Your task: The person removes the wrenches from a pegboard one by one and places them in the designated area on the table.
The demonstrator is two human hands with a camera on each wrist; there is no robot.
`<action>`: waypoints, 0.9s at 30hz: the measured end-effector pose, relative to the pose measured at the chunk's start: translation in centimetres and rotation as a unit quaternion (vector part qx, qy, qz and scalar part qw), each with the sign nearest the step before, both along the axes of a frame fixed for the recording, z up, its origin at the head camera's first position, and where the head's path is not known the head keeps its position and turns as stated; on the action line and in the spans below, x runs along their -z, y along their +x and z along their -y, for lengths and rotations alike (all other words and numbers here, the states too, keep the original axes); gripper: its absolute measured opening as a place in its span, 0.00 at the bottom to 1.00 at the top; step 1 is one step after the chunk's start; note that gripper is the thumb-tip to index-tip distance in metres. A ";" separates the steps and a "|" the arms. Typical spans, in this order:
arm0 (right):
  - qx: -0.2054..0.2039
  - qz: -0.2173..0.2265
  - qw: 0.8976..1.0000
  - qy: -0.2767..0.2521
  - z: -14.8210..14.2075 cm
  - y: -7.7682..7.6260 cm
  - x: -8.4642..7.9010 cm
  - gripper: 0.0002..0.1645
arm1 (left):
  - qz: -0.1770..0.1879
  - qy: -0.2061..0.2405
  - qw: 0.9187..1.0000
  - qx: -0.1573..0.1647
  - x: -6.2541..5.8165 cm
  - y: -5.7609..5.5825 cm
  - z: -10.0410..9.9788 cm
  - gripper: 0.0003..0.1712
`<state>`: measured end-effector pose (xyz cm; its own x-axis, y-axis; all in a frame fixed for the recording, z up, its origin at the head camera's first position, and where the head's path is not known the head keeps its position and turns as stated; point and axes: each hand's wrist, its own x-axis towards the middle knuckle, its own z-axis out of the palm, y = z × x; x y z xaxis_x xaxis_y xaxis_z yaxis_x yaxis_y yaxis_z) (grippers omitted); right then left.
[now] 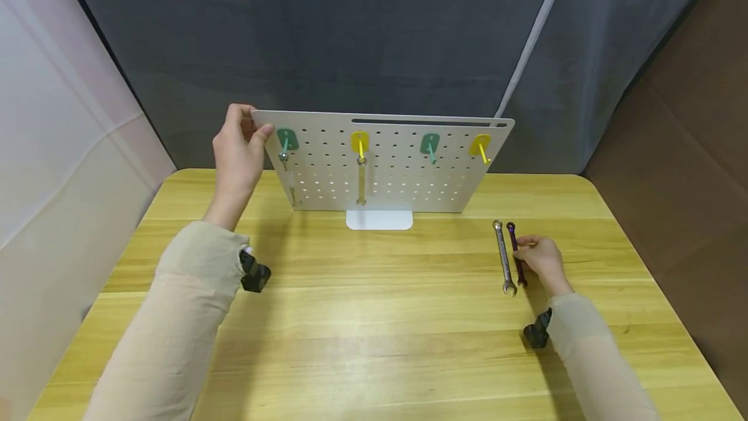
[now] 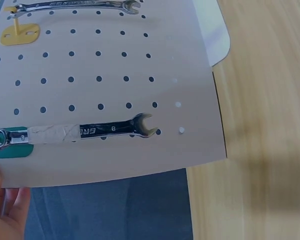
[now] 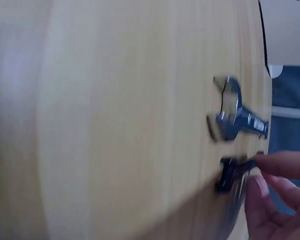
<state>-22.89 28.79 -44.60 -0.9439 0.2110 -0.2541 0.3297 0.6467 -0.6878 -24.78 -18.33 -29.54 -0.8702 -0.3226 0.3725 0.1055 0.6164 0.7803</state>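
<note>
A central pegboard (image 1: 394,175) is pinched by the left hand (image 1: 238,153); a purple wrench (image 1: 513,240), lower right, by the right hand (image 1: 543,259).

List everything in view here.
Table: 1, yellowish, below
Pegboard: 1, white, table's far side
Base plate: 1, white, pegboard's foot
Hooks: 4, two green, two yellow, pegboard
Hung wrenches: 2, silver, two left hooks
Loose wrench: 1, silver, table's right
Purple wrench: 1, purple, beside it
Backdrops: 3, white left, grey behind, brown right
Strip: 1, pale, behind
Cameras: 2, black, wrists
Sleeves: 2, beige, arms
Left hand: 1, bare, pegboard corner
Right hand: 1, bare, purple wrench
</note>
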 end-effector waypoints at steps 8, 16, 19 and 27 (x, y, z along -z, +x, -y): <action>-0.021 -0.073 0.997 0.009 3.5 -1.3 -1.5 0.20 | 0.005 0.011 1.000 0.000 -0.1 0.0 -0.1 0.18; -0.120 -0.100 0.986 -0.050 9.7 -2.4 -4.2 0.21 | 0.000 0.004 1.000 0.000 0.1 -0.1 0.0 0.18; -0.143 -0.107 0.979 -0.096 12.3 -2.5 -5.0 0.21 | -0.005 0.001 1.000 -0.002 0.1 -0.1 0.0 0.18; -0.206 -0.109 0.952 -0.198 17.9 -1.9 -6.4 0.27 | -0.003 0.007 1.000 0.000 0.1 -0.2 0.1 0.18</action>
